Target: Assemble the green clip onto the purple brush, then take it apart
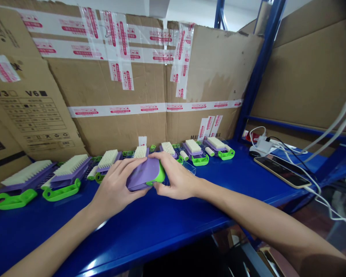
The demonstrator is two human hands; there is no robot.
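Observation:
Both hands hold a purple plastic casing (143, 173) above the front half of the blue table. My left hand (115, 184) is closed around its left end, thumb below and fingers on top. At the right end, my right hand (177, 177) grips a bright green end piece (159, 176), which sits against the purple body. Whether that piece is fully seated cannot be seen. Behind the hands runs a row of purple bases topped with cream bristle-like blocks (71, 164). Loose green curved pieces (62, 191) and small cream cylinders (183, 155) lie among them.
The blue table (167, 227) ends in a front edge below my hands. Taped cardboard (127, 84) stands along the back. To the right lie a phone (281, 171), white cables and a charger (263, 144). A blue metal post (255, 77) rises at the back right.

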